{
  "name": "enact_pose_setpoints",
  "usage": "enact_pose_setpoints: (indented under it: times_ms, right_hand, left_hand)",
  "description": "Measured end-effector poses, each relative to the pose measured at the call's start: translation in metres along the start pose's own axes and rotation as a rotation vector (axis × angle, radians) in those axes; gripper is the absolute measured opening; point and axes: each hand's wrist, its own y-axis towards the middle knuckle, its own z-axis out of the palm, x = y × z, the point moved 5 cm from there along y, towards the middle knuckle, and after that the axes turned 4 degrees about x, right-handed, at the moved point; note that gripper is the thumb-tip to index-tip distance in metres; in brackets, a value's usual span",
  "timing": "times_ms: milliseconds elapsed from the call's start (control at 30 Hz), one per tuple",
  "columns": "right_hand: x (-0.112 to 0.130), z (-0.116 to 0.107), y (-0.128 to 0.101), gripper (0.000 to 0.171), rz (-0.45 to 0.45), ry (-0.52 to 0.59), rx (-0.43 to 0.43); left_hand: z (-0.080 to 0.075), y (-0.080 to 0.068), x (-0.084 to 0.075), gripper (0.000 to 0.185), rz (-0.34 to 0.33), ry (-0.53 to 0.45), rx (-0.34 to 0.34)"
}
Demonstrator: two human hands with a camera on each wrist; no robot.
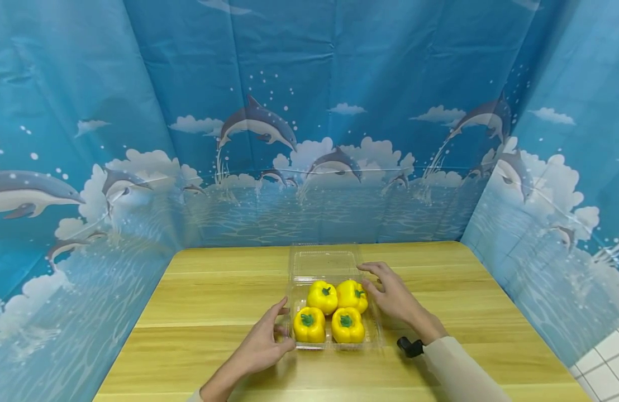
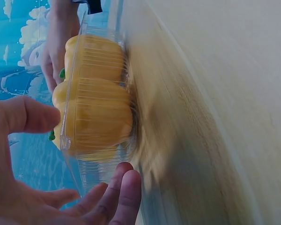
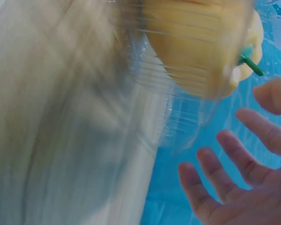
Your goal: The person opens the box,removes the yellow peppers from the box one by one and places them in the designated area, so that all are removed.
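Several yellow bell peppers with green stems sit in a clear plastic clamshell box, two behind and two in front. Its hinged lid is folded back, away from the person. At the box's left side is the left hand, fingers spread. In the left wrist view, the left thumb is right at the rim, and the other fingers reach past the near corner. The right hand is beside the back right part of the box. Its fingers are loosely spread, with nothing between them, in the right wrist view.
The box stands on a light wooden table. A blue curtain printed with dolphins hangs behind the table and along both sides. A black strap device is on the right wrist. White tiles show at the lower right.
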Motion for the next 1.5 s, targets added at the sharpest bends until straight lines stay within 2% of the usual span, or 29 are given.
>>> enact_pose_setpoints:
  times_ms: [233, 600, 1000, 1500]
  right_hand:
    - [0.011, -0.003, 0.002, 0.048, -0.079, -0.053, 0.026]
    - [0.026, 0.001, 0.005, 0.069, -0.089, -0.163, 0.143]
    - [0.033, 0.005, 0.005, 0.068, -0.040, -0.208, 0.165]
    - [0.033, 0.008, 0.009, 0.065, -0.060, -0.204, 0.162]
  left_hand:
    - [-0.001, 0.007, 0.001, 0.127, -0.040, 0.025, -0.033]
    - [0.004, 0.022, 0.001, 0.139, -0.039, 0.150, -0.049]
    - [0.009, 0.023, 0.000, 0.141, -0.032, 0.162, -0.057]
    - [0.013, 0.021, 0.000, 0.139, -0.050, 0.158, -0.080]
